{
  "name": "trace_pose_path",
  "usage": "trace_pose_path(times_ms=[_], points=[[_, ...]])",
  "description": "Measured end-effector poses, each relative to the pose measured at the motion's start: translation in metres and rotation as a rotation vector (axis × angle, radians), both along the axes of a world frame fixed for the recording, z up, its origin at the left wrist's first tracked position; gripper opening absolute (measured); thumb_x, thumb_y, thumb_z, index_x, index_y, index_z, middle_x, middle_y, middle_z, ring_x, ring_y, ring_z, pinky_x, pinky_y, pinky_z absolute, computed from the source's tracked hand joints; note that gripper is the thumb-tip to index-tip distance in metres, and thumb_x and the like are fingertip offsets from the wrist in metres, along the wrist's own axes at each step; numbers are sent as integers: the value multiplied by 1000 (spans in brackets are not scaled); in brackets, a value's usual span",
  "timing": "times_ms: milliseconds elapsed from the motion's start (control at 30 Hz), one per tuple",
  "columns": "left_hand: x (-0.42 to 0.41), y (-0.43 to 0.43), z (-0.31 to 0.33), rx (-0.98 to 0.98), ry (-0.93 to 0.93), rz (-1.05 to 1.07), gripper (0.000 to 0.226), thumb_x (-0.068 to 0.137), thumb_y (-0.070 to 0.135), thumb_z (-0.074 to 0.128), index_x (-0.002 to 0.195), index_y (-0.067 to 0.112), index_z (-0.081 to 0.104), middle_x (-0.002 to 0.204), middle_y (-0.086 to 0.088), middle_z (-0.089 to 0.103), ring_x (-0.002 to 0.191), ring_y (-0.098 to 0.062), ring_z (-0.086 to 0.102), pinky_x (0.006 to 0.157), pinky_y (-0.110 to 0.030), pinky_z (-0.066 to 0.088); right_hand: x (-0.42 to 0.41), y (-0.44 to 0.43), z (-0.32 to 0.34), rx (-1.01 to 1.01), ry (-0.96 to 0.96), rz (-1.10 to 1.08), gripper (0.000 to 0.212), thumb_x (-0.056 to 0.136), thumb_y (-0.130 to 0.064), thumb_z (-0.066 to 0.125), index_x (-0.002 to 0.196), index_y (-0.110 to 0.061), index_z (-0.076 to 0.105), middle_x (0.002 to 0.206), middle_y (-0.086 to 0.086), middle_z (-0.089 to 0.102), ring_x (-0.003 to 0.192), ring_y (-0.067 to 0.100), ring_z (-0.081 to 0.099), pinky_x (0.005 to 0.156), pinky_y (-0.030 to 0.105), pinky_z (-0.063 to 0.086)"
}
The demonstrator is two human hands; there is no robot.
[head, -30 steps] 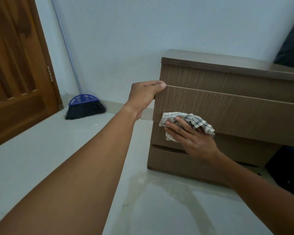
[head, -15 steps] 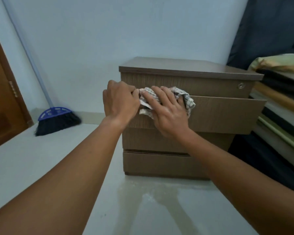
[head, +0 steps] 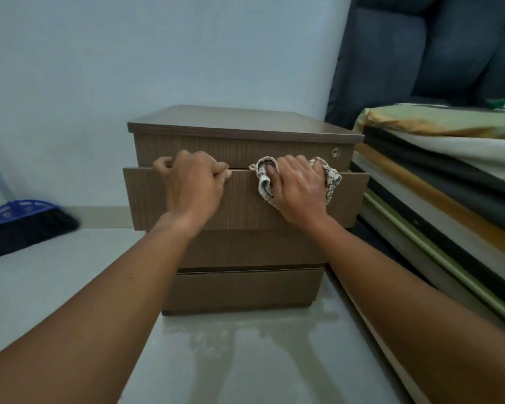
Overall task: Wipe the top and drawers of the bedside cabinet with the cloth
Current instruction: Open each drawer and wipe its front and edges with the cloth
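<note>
A brown wood-grain bedside cabinet (head: 245, 123) stands against the pale wall, with three drawers. Its middle drawer (head: 146, 199) is pulled out toward me. My left hand (head: 194, 185) curls over that drawer's top edge left of centre. My right hand (head: 299, 188) presses a checked white-and-grey cloth (head: 264, 182) onto the same top edge, right of centre; the cloth shows on both sides of the hand. The top drawer (head: 158, 150) has a round lock (head: 336, 152) at its right end. The bottom drawer (head: 242, 290) is slightly out.
A stack of mattresses and bedding (head: 438, 176) lies close on the right, with a dark headboard (head: 420, 53) behind. A blue-and-black broom head (head: 21, 225) rests on the floor at the left wall. The pale tiled floor (head: 231, 360) shows damp streaks in front of the cabinet.
My view has swung right to face the cabinet squarely. My right hand has slid the cloth rightward along the drawer's top edge, away from my left hand, which keeps its grip on the edge.
</note>
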State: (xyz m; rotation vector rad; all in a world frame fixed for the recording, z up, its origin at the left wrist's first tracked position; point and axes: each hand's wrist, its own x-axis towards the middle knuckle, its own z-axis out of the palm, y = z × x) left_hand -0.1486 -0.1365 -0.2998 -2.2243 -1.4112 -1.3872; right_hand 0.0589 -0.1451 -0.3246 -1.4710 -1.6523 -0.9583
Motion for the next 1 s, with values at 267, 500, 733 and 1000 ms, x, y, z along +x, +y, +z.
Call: trace_pose_path(times_ms=[267, 500, 733, 1000], points=[[48, -7, 0, -18, -57, 30, 19, 94, 44, 61, 92, 36, 78, 92, 13, 76, 102, -18, 59, 91, -45, 28, 91, -23, -10, 45, 253, -88, 38, 104, -36, 34, 86, -14, 58, 93, 2, 50, 90, 21, 44, 81, 39, 36], [70, -5, -1, -53, -118, 48, 19, 93, 46, 61, 96, 37, 78, 94, 14, 76, 107, -17, 58, 94, -45, 27, 84, -19, 1, 167, 1169, -6, 28, 105, -31, 34, 95, -19, 57, 104, -1, 54, 95, 16, 50, 85, 32, 40], [78, 4, -9, -82, -200, 27, 20, 96, 37, 60, 105, 33, 76, 101, 10, 75, 113, -18, 54, 92, -40, 23, 78, -17, -45, 41, 1835, -93, 40, 103, -38, 41, 116, -9, 65, 108, 7, 65, 93, 29, 65, 85, 44, 58], [85, 19, -22, 2, -156, 158, 19, 93, 41, 61, 106, 34, 74, 124, 8, 61, 122, -22, 44, 101, -44, 27, 62, -14, -56, 358, 2210, 95, 37, 100, -37, 43, 106, -9, 67, 97, 8, 70, 74, 22, 69, 59, 31, 56]])
